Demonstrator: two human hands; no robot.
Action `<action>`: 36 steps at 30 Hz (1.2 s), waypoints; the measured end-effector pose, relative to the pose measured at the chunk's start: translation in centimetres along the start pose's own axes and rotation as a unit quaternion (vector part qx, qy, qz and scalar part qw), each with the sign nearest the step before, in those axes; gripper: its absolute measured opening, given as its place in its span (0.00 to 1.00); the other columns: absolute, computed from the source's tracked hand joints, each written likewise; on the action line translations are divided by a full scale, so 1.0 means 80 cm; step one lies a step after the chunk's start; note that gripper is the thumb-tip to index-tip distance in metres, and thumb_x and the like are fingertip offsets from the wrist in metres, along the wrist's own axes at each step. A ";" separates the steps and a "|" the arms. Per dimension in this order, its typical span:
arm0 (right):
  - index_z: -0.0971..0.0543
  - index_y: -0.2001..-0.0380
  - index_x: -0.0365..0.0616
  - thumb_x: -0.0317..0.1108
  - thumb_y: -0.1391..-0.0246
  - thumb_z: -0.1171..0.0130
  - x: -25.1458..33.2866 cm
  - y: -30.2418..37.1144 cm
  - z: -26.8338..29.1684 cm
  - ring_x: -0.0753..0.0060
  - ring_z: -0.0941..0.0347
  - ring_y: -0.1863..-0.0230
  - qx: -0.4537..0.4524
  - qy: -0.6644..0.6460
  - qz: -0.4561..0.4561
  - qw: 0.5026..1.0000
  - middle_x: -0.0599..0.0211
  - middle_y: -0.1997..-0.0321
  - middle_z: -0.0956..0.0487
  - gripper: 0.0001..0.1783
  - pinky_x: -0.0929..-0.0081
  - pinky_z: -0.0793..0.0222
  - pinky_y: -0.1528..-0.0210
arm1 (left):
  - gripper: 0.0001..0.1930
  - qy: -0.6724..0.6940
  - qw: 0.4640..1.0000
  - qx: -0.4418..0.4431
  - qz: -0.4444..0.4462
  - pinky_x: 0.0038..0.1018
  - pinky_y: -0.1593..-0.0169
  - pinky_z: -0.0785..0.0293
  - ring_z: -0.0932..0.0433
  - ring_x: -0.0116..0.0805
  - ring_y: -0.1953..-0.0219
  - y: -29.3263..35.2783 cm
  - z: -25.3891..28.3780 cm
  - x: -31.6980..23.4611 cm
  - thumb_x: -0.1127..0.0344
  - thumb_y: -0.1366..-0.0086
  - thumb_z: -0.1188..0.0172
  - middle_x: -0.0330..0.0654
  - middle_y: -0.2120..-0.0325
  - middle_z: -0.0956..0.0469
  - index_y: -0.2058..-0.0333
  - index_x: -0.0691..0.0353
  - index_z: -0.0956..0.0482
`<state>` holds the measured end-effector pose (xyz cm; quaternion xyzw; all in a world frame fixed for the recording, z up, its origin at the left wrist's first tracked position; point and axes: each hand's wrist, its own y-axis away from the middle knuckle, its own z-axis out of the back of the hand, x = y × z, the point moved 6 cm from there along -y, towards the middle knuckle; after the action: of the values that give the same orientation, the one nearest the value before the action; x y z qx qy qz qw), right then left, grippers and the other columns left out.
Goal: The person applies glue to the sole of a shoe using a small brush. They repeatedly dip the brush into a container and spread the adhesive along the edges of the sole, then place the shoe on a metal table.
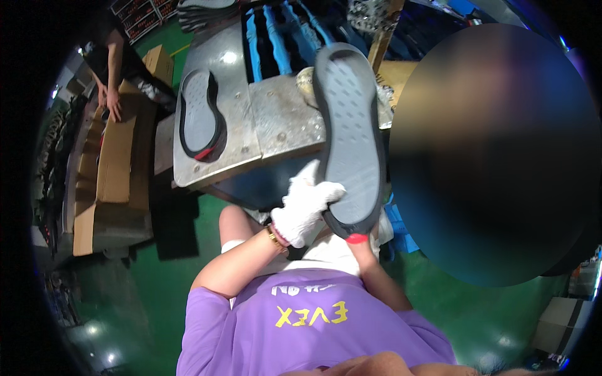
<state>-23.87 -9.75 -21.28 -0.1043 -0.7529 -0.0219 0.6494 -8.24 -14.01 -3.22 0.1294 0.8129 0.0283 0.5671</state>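
Observation:
A large shoe sole (352, 135), grey inside with a black rim and a red patch at the heel, is held up in front of me, toe end away. My left hand (303, 210), in a white glove, grips its left edge near the heel, with the thumb on the grey upper face. My right forearm (379, 279) reaches up behind the heel end. The sole hides most of my right hand, and its fingers do not show. A similar sole (199, 109) lies on the metal table (235, 141) to the left, its red heel patch toward me.
Blue strips (276, 37) lie on a dark surface beyond the table. A round beige object (305, 84) sits partly behind the raised sole. At left another person's hands (111, 103) are at an open cardboard box (116, 163). A blurred oval covers the right side.

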 end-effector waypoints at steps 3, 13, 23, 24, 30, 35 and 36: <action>0.22 0.54 0.35 0.25 0.44 0.34 -0.059 0.011 0.013 0.77 0.22 0.58 0.082 0.217 0.010 0.973 0.64 0.60 0.18 0.15 0.76 0.27 0.53 | 0.23 0.059 0.988 0.121 0.071 0.29 0.50 0.24 0.21 0.32 0.57 -0.059 -0.061 0.045 0.75 0.46 0.39 0.43 0.58 0.19 0.49 0.70 0.22; 0.20 0.72 0.33 0.25 0.45 0.33 0.004 0.004 -0.009 0.81 0.24 0.67 0.080 0.242 -0.056 0.965 0.64 0.68 0.18 0.07 0.80 0.26 0.63 | 0.24 -0.413 0.857 0.114 -0.287 0.41 0.41 0.27 0.24 0.51 0.43 -0.204 -0.145 -0.044 0.56 0.38 0.36 0.56 0.47 0.22 0.45 0.61 0.24; 0.22 0.72 0.33 0.31 0.47 0.32 0.011 -0.005 -0.031 0.72 0.21 0.70 0.075 0.191 -0.031 0.978 0.62 0.66 0.19 0.11 0.77 0.25 0.65 | 0.41 -0.619 0.658 -0.415 -0.110 0.40 0.37 0.33 0.30 0.54 0.38 -0.121 0.460 -0.186 0.40 0.44 0.34 0.59 0.42 0.28 0.44 0.70 0.28; 0.21 0.72 0.33 0.31 0.47 0.32 0.006 -0.010 -0.021 0.72 0.21 0.70 0.058 0.200 -0.026 0.978 0.62 0.66 0.19 0.11 0.76 0.25 0.66 | 0.50 -0.555 0.737 -0.358 0.147 0.39 0.36 0.33 0.30 0.50 0.36 -0.126 0.447 -0.168 0.32 0.47 0.34 0.58 0.39 0.29 0.39 0.70 0.32; 0.20 0.73 0.36 0.33 0.48 0.31 0.003 -0.007 -0.030 0.77 0.22 0.71 0.064 0.224 -0.020 0.972 0.63 0.65 0.17 0.11 0.78 0.26 0.66 | 0.39 -0.435 0.809 -0.393 0.044 0.42 0.36 0.37 0.32 0.48 0.37 -0.081 0.488 -0.124 0.35 0.37 0.43 0.52 0.39 0.29 0.39 0.62 0.28; 0.20 0.71 0.36 0.31 0.45 0.32 -0.022 -0.004 -0.014 0.84 0.23 0.70 0.049 0.203 -0.041 0.977 0.67 0.64 0.16 0.09 0.83 0.27 0.66 | 0.35 -0.435 0.795 -0.423 0.018 0.41 0.35 0.38 0.32 0.50 0.38 -0.050 0.517 -0.111 0.40 0.36 0.46 0.52 0.40 0.29 0.39 0.60 0.27; 0.20 0.71 0.35 0.29 0.45 0.33 -0.011 -0.002 -0.022 0.85 0.24 0.69 0.068 0.224 -0.049 0.971 0.67 0.63 0.17 0.08 0.84 0.28 0.65 | 0.34 -0.360 0.826 -0.434 0.012 0.42 0.35 0.38 0.32 0.45 0.38 -0.021 0.528 -0.105 0.42 0.36 0.45 0.49 0.40 0.29 0.38 0.60 0.28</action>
<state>-22.07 -10.28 -21.84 -0.0153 -0.5926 -0.0258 0.8049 33.45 -21.92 -10.87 -0.1194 0.4530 0.3359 0.8171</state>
